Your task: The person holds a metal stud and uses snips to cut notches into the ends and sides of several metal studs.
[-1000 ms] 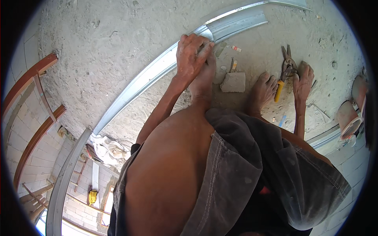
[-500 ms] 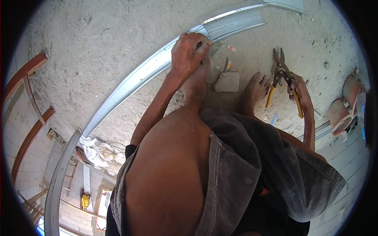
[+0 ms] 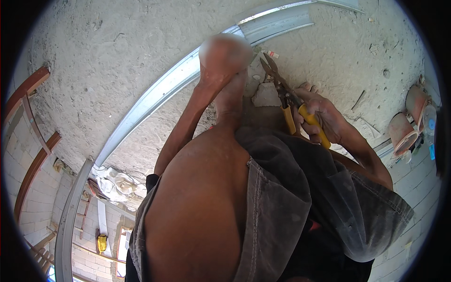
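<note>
A long silvery metal channel (image 3: 181, 74) lies across the dusty ground, bending from far right to near left in this view. My left hand (image 3: 225, 54) rests on it by my left foot, near the place where a second channel piece (image 3: 277, 23) meets it. A blur covers the fingers now, though earlier they curl round the channel's edge. In my right hand (image 3: 325, 115) is a pair of tin snips (image 3: 283, 89) with yellow handles. Their blades are parted and point towards the channel, with nothing visible between them.
Between my feet sits a broken piece of block (image 3: 267, 95). To the right, two dusty buckets (image 3: 404, 132) and a plastic bottle (image 3: 429, 120) stand by a block wall. A white sack (image 3: 115, 185) and reddish-brown metal frames (image 3: 30, 87) are at the left.
My right hand has brought the tin snips left, from beyond my right foot to over the broken block. The left hand stays in place on the channel.
</note>
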Available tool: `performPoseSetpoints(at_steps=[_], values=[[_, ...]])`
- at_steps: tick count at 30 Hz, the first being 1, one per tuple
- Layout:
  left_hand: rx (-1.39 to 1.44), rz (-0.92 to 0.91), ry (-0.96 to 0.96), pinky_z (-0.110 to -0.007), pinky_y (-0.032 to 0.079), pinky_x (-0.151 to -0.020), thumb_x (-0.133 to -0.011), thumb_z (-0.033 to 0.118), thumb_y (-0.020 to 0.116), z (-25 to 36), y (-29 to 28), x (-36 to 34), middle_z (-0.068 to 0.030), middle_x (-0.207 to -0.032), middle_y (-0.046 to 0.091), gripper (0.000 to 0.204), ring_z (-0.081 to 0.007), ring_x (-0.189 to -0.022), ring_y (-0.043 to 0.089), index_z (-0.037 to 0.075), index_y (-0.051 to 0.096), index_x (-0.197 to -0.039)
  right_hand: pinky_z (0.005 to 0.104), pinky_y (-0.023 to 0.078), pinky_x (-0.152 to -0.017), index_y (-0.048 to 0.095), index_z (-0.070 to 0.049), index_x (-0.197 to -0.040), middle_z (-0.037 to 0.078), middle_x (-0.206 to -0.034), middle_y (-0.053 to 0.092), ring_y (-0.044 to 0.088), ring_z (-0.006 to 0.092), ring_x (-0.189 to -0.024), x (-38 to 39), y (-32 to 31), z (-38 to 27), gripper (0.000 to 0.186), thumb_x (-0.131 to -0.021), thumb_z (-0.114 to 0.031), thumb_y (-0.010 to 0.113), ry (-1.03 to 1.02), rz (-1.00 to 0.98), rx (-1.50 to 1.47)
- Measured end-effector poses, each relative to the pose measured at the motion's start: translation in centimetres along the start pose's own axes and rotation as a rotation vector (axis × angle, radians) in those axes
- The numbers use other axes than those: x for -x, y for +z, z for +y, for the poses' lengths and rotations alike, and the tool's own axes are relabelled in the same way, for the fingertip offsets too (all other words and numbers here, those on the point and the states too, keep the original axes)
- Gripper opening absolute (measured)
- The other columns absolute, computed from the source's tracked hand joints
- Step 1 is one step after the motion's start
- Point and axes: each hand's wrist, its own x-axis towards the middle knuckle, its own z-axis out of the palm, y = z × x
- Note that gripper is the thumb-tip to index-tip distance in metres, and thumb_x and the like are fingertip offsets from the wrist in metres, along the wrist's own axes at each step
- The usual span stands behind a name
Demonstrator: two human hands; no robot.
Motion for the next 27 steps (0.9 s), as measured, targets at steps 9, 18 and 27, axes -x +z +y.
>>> performPoseSetpoints(at_steps=[9, 18, 27], values=[[0.037, 0.041, 0.021, -0.040, 0.044, -0.082, -0.083, 0.023, 0.062, -0.6, 0.3, 0.3, -0.0097, -0.084, 0.064, 0.020, -0.0322, -0.083, 0.056, 0.004, 0.064, -0.082, 0.0244, 0.040, -0.037, 0.030, -0.006, -0.138, 0.007, -0.085, 0.051, 0.043, 0.0093, -0.053, -0.8, 4.2, -1.6, 0.067, -0.078, -0.032, 0.047, -0.090, 0.118, 0.133], [0.051, 0.045, 0.016, -0.040, 0.045, -0.080, -0.081, 0.023, 0.063, -0.7, 0.5, 0.2, -0.0084, -0.084, 0.064, 0.019, -0.0319, -0.083, 0.056, 0.004, 0.066, -0.084, 0.0258, 0.041, -0.038, 0.028, -0.008, -0.139, 0.008, -0.089, 0.051, 0.043, 0.0104, -0.053, -1.1, 4.7, -1.2, 0.063, -0.083, -0.031, 0.047, 0.015, 0.136, 0.019], [0.024, 0.038, 0.042, -0.041, 0.044, -0.080, -0.081, 0.023, 0.063, -0.9, 0.8, 0.4, -0.0085, -0.088, 0.064, 0.019, -0.0312, -0.087, 0.054, 0.005, 0.066, -0.087, 0.0277, 0.041, -0.036, 0.038, -0.011, -0.112, 0.009, -0.088, 0.051, 0.044, 0.0116, -0.052, -2.0, 5.1, -1.4, 0.039, -0.081, -0.030, 0.051, 0.007, 0.169, -0.053]])
